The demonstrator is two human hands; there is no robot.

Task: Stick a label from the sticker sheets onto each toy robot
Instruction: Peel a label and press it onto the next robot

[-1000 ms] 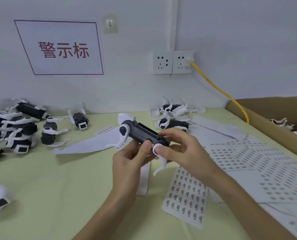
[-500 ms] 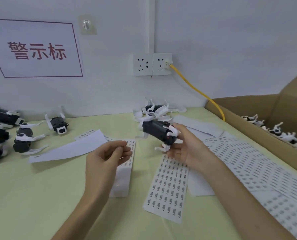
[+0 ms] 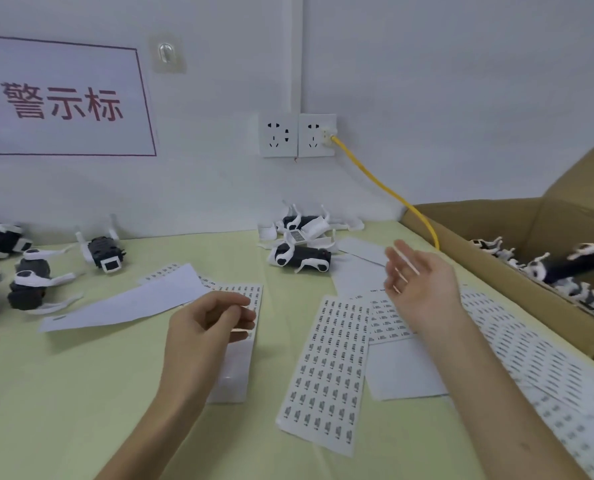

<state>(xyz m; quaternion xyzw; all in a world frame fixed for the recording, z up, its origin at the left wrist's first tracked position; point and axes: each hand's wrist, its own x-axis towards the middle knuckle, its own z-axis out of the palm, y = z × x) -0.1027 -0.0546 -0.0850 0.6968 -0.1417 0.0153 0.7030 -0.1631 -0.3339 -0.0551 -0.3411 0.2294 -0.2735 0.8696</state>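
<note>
The right hand (image 3: 420, 285) is open and holds nothing. The left hand (image 3: 212, 327) has its fingers curled, thumb on fingertips, just above a sticker sheet (image 3: 238, 374). I cannot tell if a label is pinched there. The nearest robot (image 3: 299, 259) lies past both hands, between them. A label could stick to the skin or fold on itself, because no robot is held to take it.

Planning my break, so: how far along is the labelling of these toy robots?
Likely done: several toy robots lie in the cardboard box, with one blurred robot above it. In hand: the right hand is open and empty; the left hand curls at the narrow sticker strip, label pinched or not I cannot tell. Left: the robot group at left and the pair by the wall.
</note>
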